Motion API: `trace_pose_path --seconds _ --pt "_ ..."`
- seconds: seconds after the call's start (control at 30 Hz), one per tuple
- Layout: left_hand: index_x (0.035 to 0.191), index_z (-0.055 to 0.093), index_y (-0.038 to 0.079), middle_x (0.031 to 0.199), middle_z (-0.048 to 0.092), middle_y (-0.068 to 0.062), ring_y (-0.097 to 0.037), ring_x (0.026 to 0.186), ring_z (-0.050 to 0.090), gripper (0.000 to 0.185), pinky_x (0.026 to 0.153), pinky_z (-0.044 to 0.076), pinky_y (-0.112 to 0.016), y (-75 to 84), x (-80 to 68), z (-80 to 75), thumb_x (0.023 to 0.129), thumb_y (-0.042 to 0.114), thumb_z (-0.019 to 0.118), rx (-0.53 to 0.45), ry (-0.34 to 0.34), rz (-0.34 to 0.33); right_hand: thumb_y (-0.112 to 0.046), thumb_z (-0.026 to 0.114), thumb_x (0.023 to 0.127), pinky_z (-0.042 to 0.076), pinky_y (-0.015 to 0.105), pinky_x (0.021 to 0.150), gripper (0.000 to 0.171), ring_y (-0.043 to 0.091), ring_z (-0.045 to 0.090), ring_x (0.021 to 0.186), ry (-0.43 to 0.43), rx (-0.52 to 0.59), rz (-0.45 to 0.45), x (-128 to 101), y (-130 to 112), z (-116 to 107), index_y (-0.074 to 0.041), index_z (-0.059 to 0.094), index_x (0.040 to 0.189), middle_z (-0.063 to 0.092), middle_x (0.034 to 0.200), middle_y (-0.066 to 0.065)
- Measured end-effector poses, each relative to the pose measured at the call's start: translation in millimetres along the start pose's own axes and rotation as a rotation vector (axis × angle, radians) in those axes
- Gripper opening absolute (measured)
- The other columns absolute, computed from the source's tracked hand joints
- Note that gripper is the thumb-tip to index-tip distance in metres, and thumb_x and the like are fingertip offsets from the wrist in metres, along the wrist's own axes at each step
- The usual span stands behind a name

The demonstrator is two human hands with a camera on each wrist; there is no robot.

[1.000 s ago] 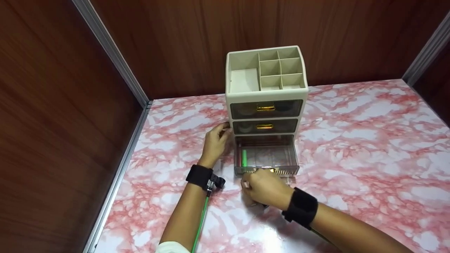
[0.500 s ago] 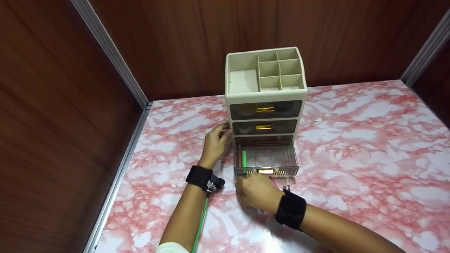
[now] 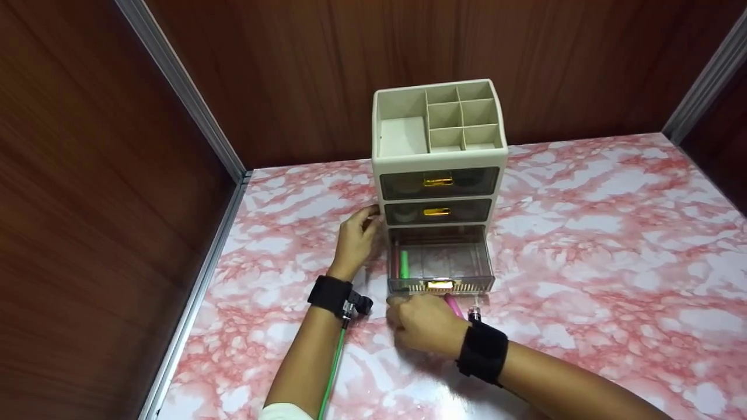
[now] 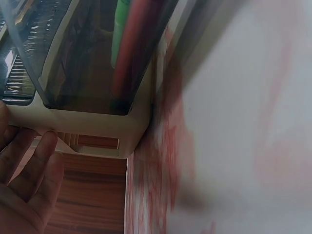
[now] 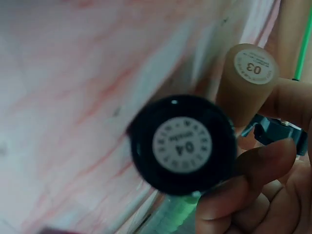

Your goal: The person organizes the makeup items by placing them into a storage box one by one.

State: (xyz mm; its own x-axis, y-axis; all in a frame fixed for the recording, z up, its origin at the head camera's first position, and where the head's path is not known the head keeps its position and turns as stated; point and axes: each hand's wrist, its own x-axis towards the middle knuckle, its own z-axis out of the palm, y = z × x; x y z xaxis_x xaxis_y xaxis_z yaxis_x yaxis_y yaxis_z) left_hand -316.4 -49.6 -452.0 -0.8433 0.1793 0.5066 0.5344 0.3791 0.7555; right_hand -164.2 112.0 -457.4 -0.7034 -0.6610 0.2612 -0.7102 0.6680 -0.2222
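While the left hand point(image 3: 356, 242) is resting flat-fingered at 9 o'clock of the cream plastic drawer organiser point(image 3: 437, 169) | right hand point(image 3: 423, 324) is gripping a black round-capped tube point(image 5: 183, 144) and a beige tube point(image 5: 248, 80) at 6 o'clock of the pulled-out smoky bottom drawer point(image 3: 440, 265) | green pen point(image 3: 404, 263) is lying inside.

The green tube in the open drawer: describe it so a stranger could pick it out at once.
On the pink marbled tabletop stands a cream organiser with three smoky drawers; only the bottom drawer is pulled out. Along its left wall, beside the left hand, lies the green tube, bright green beside a dark red one.
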Motion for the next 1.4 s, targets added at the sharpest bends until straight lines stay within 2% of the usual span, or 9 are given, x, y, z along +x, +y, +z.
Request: trace_pose_path --seconds 0.1,0.23,0.33,0.43,0.57,0.77,1.0,1.33,1.4 --pt "0.115 0.068 0.004 0.107 0.070 -0.008 -0.021 0.086 0.069 0.026 0.073 0.054 -0.028 -1.3 -0.4 -0.4 0.097 0.022 0.063 -0.013 -0.002 0.000 -0.020 0.073 0.078 0.042 0.028 0.045 0.019 0.007 0.042 0.046 0.015 0.022 0.039 1.4 0.1 -5.3 -0.018 0.055 0.077 0.047 0.061 -0.010" --pt "0.115 0.068 0.003 0.107 0.070 -0.009 -0.031 0.087 0.069 0.026 0.073 0.055 -0.030 -2.7 -1.2 -0.8 0.097 0.022 0.062 -0.037 0.001 0.008 -0.023 0.072 0.082 0.042 0.024 0.043 0.017 0.005 0.044 0.044 -0.017 0.148 0.167 3.4 2.0 -18.0 -0.015 0.059 0.090 0.046 0.058 -0.012" --pt "0.115 0.068 0.003 0.108 0.070 -0.009 -0.032 0.087 0.069 0.026 0.074 0.055 -0.030 -3.2 -2.0 -1.1 0.097 0.021 0.062 -0.047 0.000 0.008 -0.024 0.070 0.084 0.043 0.023 0.041 0.025 0.004 0.047 0.043 -0.056 0.247 0.262 4.2 4.5 -28.6 -0.013 0.064 0.105 0.051 0.059 -0.013" --pt "0.116 0.068 0.004 0.108 0.070 -0.008 -0.029 0.087 0.069 0.026 0.074 0.054 -0.030 -3.5 -3.0 -1.4 0.098 0.022 0.062 -0.048 -0.004 0.000 -0.025 0.069 0.085 0.043 0.024 0.037 0.039 0.005 0.048 0.042 -0.059 0.301 0.313 3.6 7.1 -36.7 -0.012 0.063 0.121 0.054 0.060 -0.013" --pt "0.115 0.068 0.004 0.109 0.070 -0.008 -0.023 0.087 0.069 0.026 0.075 0.054 -0.029 -3.6 -3.0 -0.9 0.098 0.021 0.062 -0.035 -0.005 0.003 -0.025 0.071 0.085 0.044 0.025 0.036 0.046 0.006 0.051 0.042 -0.042 0.364 0.360 1.2 10.2 -43.7 -0.011 0.060 0.128 0.057 0.062 -0.012" --pt "0.113 0.068 0.003 0.107 0.070 -0.008 -0.019 0.087 0.069 0.026 0.074 0.055 -0.029 -2.5 -3.1 -0.9 0.097 0.022 0.062 -0.007 -0.001 0.004 -0.020 0.069 0.086 0.050 0.028 0.040 0.048 0.007 0.063 0.050 -0.035 0.507 0.406 -1.0 14.7 -49.3 -0.009 0.056 0.131 0.065 0.067 -0.009" --pt "0.114 0.069 0.004 0.106 0.070 -0.007 -0.014 0.083 0.067 0.026 0.073 0.054 -0.028 -2.1 -2.4 -0.1 0.097 0.023 0.062 -0.010 -0.001 0.003 -0.019 0.070 0.088 0.051 0.030 0.045 0.049 0.009 0.063 0.053 0.001 0.544 0.408 -1.7 23.0 -55.4 -0.008 0.055 0.133 0.065 0.068 -0.013" --pt "0.112 0.069 0.004 0.103 0.070 -0.007 -0.014 0.082 0.067 0.025 0.074 0.054 -0.028 -0.1 0.4 -0.5 0.097 0.022 0.062 0.000 0.005 0.036 -0.013 0.069 0.086 0.053 0.035 0.060 0.043 0.016 0.064 0.065 0.086 0.637 0.474 3.1 37.0 -69.6 -0.017 0.053 0.125 0.067 0.075 -0.006" --pt "0.113 0.069 0.004 0.102 0.070 -0.007 -0.014 0.081 0.067 0.025 0.073 0.054 -0.027 -0.1 0.3 -0.6 0.097 0.023 0.062 0.001 0.004 0.032 -0.014 0.070 0.086 0.053 0.036 0.059 0.044 0.019 0.064 0.065 0.098 0.645 0.500 5.4 40.4 -71.6 -0.017 0.052 0.126 0.067 0.076 -0.005"
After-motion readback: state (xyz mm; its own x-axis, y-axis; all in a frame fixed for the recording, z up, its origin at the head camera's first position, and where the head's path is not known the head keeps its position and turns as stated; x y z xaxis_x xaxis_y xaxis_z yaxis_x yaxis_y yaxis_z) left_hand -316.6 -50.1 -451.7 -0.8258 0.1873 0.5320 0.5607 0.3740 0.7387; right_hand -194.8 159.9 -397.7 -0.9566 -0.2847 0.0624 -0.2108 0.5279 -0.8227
